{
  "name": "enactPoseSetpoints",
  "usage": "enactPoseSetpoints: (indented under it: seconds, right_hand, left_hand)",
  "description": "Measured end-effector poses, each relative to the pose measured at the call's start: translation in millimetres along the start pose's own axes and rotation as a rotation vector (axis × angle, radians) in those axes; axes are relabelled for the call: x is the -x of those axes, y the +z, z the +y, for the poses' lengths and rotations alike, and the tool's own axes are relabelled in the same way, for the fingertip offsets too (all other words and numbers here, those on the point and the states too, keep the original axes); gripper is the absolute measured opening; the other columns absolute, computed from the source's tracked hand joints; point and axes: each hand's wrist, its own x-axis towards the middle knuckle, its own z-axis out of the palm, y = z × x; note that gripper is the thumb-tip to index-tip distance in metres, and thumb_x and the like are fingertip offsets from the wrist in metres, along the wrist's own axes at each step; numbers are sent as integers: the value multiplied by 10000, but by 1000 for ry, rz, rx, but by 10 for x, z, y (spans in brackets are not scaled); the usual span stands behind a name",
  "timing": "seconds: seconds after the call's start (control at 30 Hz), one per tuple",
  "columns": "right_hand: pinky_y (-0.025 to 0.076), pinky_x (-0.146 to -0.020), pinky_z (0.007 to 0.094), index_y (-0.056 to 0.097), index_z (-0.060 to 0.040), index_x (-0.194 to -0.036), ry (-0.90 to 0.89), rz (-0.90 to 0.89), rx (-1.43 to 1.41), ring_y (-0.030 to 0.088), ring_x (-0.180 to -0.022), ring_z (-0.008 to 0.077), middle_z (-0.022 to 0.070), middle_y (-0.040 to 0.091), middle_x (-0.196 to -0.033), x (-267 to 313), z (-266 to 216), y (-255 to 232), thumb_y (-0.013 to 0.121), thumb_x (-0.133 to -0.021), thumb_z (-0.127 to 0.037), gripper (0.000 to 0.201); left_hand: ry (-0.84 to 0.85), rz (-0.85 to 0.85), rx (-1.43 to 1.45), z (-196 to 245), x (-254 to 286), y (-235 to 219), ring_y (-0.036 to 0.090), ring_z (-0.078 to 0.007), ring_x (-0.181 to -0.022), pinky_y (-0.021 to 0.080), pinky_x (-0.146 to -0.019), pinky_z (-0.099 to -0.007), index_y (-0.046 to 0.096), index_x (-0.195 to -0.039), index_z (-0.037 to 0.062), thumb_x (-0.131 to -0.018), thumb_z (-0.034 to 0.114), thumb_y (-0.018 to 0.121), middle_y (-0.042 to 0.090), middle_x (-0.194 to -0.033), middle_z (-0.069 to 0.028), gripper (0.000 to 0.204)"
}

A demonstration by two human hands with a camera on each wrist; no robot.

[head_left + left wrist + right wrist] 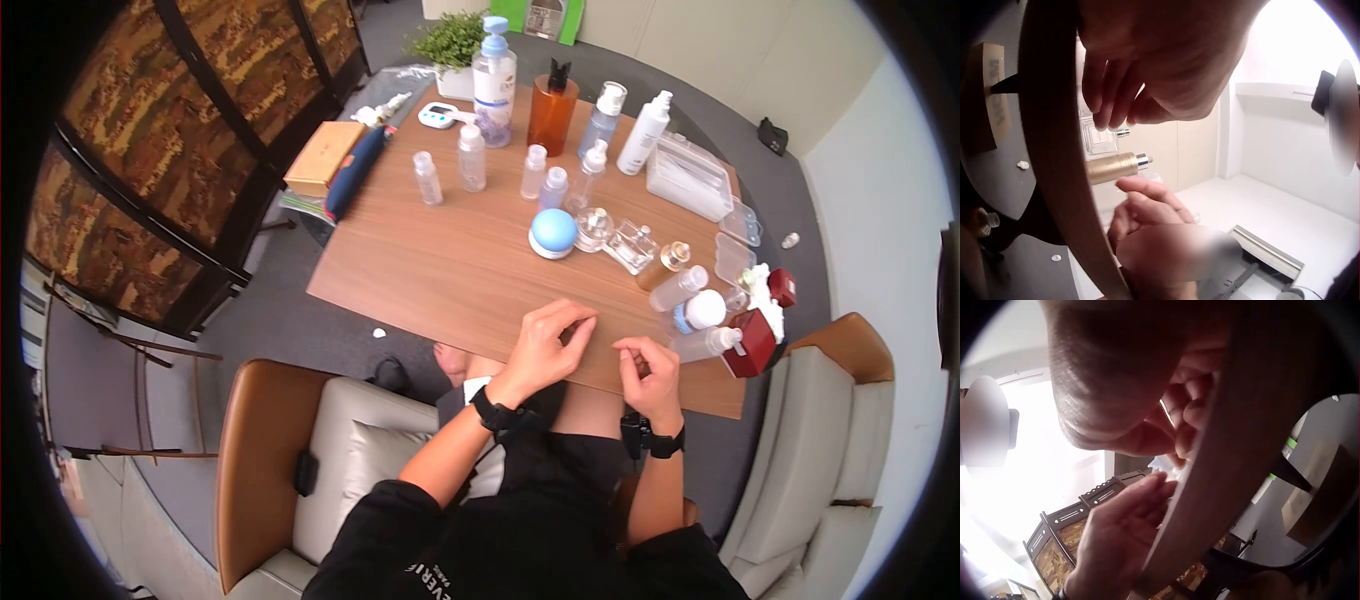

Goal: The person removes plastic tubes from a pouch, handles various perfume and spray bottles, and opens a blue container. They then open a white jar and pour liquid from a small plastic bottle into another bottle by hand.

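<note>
Both hands rest at the near edge of the wooden table [430, 270] with nothing in them. My left hand [545, 345] lies palm down with its fingers loosely bent and the thumb close to the index finger. To its right is my right hand [650, 375], its fingers loosely curled. In the left wrist view, a gold bottle [1113, 167] and a clear square perfume bottle [1099, 137] stand beyond the hands. Nearest to the right hand are a clear bottle with a white cap [705, 344] and a white-lidded jar [700, 311].
Several pump and spray bottles stand at the back, among them an amber bottle [553, 115] and a lotion bottle [494, 90]. A blue-lidded jar [553, 232] sits mid-table. On the right are a clear plastic box [690, 178] and a dark red box [752, 345].
</note>
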Motion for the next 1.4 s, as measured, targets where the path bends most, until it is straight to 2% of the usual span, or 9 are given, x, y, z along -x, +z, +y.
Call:
enactPoseSetpoints:
  seconds: [0.1, 0.23, 0.4, 0.53, 0.6, 0.73, 1.13, 1.2, 1.4]
  right_hand:
    - [403, -510, 239, 738, 8, -1003, 64, 8, -54, 539, -553, 47, 17, 642, -681, -89, 144, 28, 661, -966, 28, 89]
    - [383, -521, 226, 751, 4, -1007, 71, 83, -187, 513, -561, 26, -2, 633, -669, -31, 262, 6, 657, -972, 18, 101]
    - [436, -530, 270, 738, 9, -999, 37, 36, -47, 568, -571, 93, 60, 638, -688, -36, 116, 3, 662, -960, 11, 85]
    - [483, -548, 314, 734, 3, -997, 31, 57, -42, 619, -569, 173, 117, 675, -731, -20, 97, -2, 673, -941, 13, 83]
    - [486, -550, 315, 734, 1, -997, 20, 72, -40, 621, -569, 176, 116, 672, -726, -20, 118, -9, 675, -938, 12, 84]
    - [492, -556, 321, 731, -2, -990, 13, 76, -58, 631, -571, 185, 118, 659, -701, -12, 93, -18, 680, -928, 12, 81]
    - [498, -558, 340, 719, 5, -984, -65, 57, -41, 644, -573, 216, 122, 664, -714, -10, 105, -21, 663, -916, 29, 91]
    - [437, -524, 291, 734, 11, -994, -82, 82, -65, 571, -552, 114, 78, 628, -699, 0, 113, -7, 665, -939, 31, 90]
    - [435, -521, 293, 736, 8, -995, -93, 74, -54, 563, -547, 122, 89, 637, -720, 2, 112, -11, 672, -939, 25, 87]
  left_hand:
    - [-29, 31, -48, 67, -144, -306, 703, -282, -736, 551, -662, -348, 748, -998, -12, -916, 12, 743, 731, -851, -142, 86]
    - [282, 248, -426, -26, -739, -912, 693, -278, -759, 552, -663, -344, 749, -996, 15, -891, 0, 755, 735, -896, -133, 106]
    - [511, 285, -851, -88, -1644, -1517, 653, -350, -1041, 542, -904, -437, 742, -1093, 28, -861, 17, 784, 734, -1082, -134, 235]
    - [502, 162, -945, -197, -2030, -1709, 610, -386, -1136, 500, -985, -479, 740, -1134, 27, -866, 67, 785, 738, -1101, -136, 275]
    - [341, -92, -1016, -229, -2123, -1749, 608, -385, -1146, 493, -963, -495, 743, -1153, 36, -864, 96, 777, 737, -1095, -134, 297]
    - [378, -111, -1081, -338, -2119, -1702, 624, -354, -1044, 481, -893, -500, 791, -1006, 47, -853, 106, 769, 747, -972, -120, 165]
    - [379, -193, -951, 110, -1661, -1489, 637, -337, -968, 508, -885, -446, 776, -992, 3, -822, 63, 807, 738, -904, -135, 184]
    - [337, -232, -926, 226, -1587, -1452, 639, -335, -964, 511, -882, -444, 775, -994, 4, -825, 59, 804, 738, -901, -134, 180]
    - [276, -329, -869, 435, -1516, -1324, 641, -332, -978, 525, -875, -430, 768, -990, 3, -839, 57, 796, 736, -889, -131, 162]
